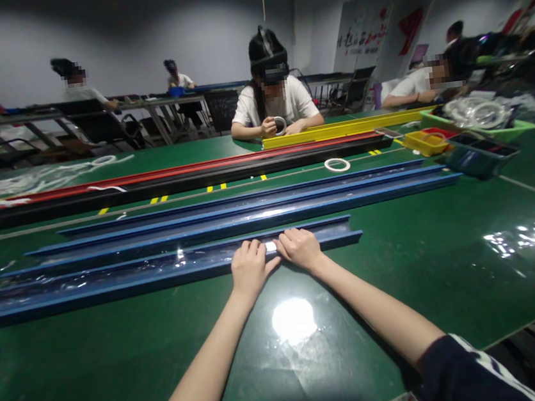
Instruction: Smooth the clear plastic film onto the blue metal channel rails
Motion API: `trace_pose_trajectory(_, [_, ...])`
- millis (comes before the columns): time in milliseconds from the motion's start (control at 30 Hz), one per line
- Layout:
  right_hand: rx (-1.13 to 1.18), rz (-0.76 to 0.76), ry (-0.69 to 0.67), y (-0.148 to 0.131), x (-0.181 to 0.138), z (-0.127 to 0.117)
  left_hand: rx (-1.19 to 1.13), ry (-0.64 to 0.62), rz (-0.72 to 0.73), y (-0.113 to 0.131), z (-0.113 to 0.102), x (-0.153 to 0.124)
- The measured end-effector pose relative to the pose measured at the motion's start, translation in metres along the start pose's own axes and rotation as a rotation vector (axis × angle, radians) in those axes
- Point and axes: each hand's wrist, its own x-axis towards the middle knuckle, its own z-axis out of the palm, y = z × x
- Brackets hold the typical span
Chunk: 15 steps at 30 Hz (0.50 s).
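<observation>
Across the green table lies a long blue channel profile (151, 278) with raised edges and shiny clear film inside. My left hand (249, 263) is closed over its near edge, fingers curled into the trough and thumb pointing right. Just to the right, my right hand (300, 248) grips the same profile, its fingers bent over the edge and the thumb side turned towards my left hand. A small white patch (271, 246), perhaps a label or bit of tape, shows in the gap between both hands. The fingertips are partly hidden inside the trough.
Behind lie more blue channels (269, 213), a white tape ring (337, 165), and red-and-black profiles (197, 173). A yellow profile (337, 129) lies before a person (302, 103) across the table. Bins (479, 154) stand right; white strips (43, 178) are heaped left.
</observation>
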Motion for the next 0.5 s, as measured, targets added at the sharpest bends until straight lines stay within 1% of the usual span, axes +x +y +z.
trace_pose_trajectory(133, [-0.009,-0.02,0.024,0.002,-0.002,0.003,-0.013,-0.001,-0.002,-0.001,0.0,0.0])
trace_pose_trajectory(300, [0.014,-0.024,-0.012,0.009,-0.003,0.003,-0.072,0.018,0.039,-0.001,0.0,0.001])
trace_pose_trajectory(400, [0.03,-0.033,-0.022,0.019,-0.008,0.002,-0.133,0.05,0.099,0.0,0.0,0.001])
trace_pose_trajectory(500, [0.006,-0.024,-0.042,0.035,-0.016,-0.002,-0.173,0.09,0.147,0.0,0.0,0.001])
